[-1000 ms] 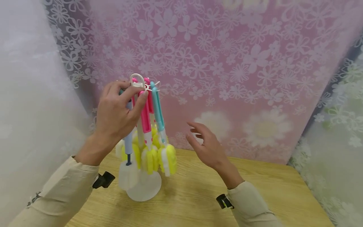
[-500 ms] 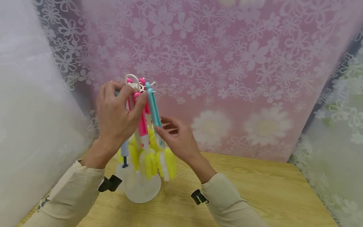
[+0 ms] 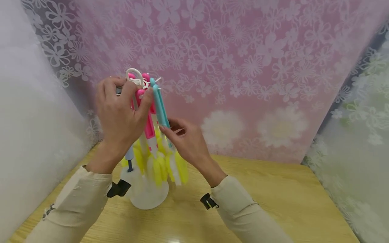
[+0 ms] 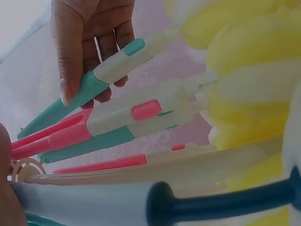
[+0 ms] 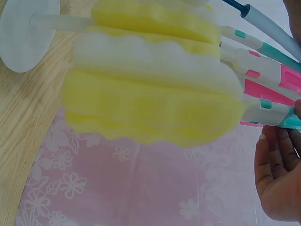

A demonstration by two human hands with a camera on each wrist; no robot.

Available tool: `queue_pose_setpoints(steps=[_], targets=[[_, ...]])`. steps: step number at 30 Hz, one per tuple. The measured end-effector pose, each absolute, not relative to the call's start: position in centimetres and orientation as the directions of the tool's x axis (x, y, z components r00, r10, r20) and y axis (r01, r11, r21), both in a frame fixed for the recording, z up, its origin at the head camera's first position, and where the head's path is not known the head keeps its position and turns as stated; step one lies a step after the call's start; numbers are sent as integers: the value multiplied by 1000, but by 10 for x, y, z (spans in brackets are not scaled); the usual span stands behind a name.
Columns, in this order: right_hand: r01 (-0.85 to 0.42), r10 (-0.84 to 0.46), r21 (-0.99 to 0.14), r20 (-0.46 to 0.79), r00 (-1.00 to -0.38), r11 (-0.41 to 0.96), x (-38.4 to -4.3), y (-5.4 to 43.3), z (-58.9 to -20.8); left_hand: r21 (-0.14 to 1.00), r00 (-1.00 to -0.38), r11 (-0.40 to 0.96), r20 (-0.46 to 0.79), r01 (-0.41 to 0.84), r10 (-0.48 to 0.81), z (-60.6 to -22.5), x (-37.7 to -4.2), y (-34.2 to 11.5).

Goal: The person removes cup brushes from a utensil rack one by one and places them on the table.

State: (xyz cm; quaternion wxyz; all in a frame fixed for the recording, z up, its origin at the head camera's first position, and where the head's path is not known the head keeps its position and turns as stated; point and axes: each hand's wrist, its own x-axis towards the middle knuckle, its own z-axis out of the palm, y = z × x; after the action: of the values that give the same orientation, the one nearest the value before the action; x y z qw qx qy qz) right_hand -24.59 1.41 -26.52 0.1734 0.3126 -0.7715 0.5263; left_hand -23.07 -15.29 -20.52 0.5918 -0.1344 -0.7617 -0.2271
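Note:
Several sponge brushes with yellow-and-white heads hang by their handles around a white stand (image 3: 150, 199). At its top my left hand (image 3: 118, 111) grips the white hanger, close to a pink-handled brush (image 3: 149, 128). My right hand (image 3: 189, 141) pinches the teal handle of a sponge brush (image 3: 160, 106) on the right side, thumb in front and fingers behind. That brush (image 4: 89, 89) shows the same pinch in the left wrist view. Its sponge head (image 5: 155, 99) fills the middle of the right wrist view. My left fingers hide part of the hanger.
A brush with a pale blue handle (image 3: 129, 153) and white head hangs on the left of the stand. The stand is on a wood-grain table (image 3: 258, 202). Behind is a pink flowered curtain (image 3: 228, 84), with pale sheeting (image 3: 45, 118) at the left.
My right hand has come in from the right and taken hold of the teal brush handle. The left hand keeps its grip at the stand's top.

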Motion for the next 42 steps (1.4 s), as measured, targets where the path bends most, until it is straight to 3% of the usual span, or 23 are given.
queue_pose_setpoints(steps=[9, 15, 22, 32, 42], targets=[[-652, -294, -719, 587, -755, 240, -247, 8, -256, 201, -270, 870, 959, 450, -82, -201, -229, -162], [-641, -236, -733, 597, -767, 229, -250, 20, -254, 185, -238, 878, 968, 442, -84, -203, -227, -165], [-563, -131, -798, 548, -826, 217, -261, 53, -268, 189, -227, 871, 970, 454, -92, -201, -227, -164], [-216, -3, -945, 222, -975, 246, -279, 98, -334, 195, -242, 866, 966, 459, -89, -205, -229, -158], [52, -7, -950, -57, -998, 309, -284, 113, -403, 208, -247, 851, 964, 483, -95, -208, -233, -150]])
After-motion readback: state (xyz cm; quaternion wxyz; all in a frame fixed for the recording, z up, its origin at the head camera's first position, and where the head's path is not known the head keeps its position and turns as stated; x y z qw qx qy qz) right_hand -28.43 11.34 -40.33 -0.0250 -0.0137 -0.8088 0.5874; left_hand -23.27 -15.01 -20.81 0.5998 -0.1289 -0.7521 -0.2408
